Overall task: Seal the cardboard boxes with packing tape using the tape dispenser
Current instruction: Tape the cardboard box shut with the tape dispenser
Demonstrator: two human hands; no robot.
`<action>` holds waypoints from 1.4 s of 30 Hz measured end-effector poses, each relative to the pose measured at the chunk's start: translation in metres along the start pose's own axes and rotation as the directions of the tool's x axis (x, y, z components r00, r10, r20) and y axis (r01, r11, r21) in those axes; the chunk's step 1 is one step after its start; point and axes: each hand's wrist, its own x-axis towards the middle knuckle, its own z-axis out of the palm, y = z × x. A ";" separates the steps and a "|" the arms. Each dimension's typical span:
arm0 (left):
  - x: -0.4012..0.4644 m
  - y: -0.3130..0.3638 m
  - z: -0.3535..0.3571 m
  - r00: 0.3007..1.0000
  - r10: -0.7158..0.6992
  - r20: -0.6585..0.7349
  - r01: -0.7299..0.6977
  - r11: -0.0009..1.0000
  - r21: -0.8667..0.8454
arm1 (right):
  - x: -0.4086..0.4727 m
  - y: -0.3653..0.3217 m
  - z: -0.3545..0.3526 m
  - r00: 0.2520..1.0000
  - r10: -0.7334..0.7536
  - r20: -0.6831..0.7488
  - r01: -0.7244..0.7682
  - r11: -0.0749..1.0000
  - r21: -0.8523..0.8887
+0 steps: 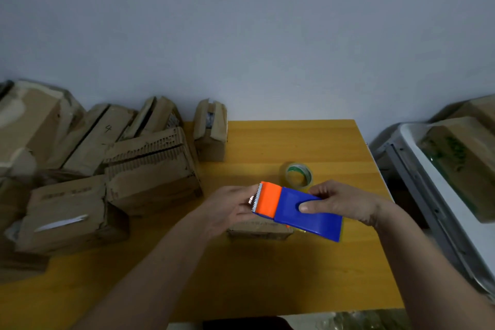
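A blue and orange tape dispenser (297,210) with a toothed metal blade is held in the air above the yellow table (267,270). My right hand (340,203) grips its blue body, thumb on top. My left hand (233,206) pinches the orange blade end. A small cardboard box (258,230) lies on the table right under the dispenser, mostly hidden by it. Just behind my hands, a roll of clear packing tape (297,175) lies flat on the table.
Several worn cardboard boxes (150,169) are piled on the table's left side, and one small box (210,130) stands at the back. To the right of the table, a white rack (428,169) holds more boxes. A grey wall is behind.
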 end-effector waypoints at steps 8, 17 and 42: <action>-0.002 -0.015 -0.008 0.936 0.021 -0.351 -0.016 1.000 0.015 | 0.011 -0.011 0.010 0.999 0.028 0.033 -0.028 1.000 -0.004; 0.001 -0.038 -0.018 0.822 -0.008 -0.570 0.025 0.999 0.022 | 0.022 -0.027 0.006 0.988 0.138 0.071 -0.120 0.968 -0.218; 0.044 -0.076 -0.024 0.664 0.138 -0.735 0.299 0.852 0.429 | 0.107 -0.057 0.046 0.941 0.160 -0.298 -0.320 0.710 -0.628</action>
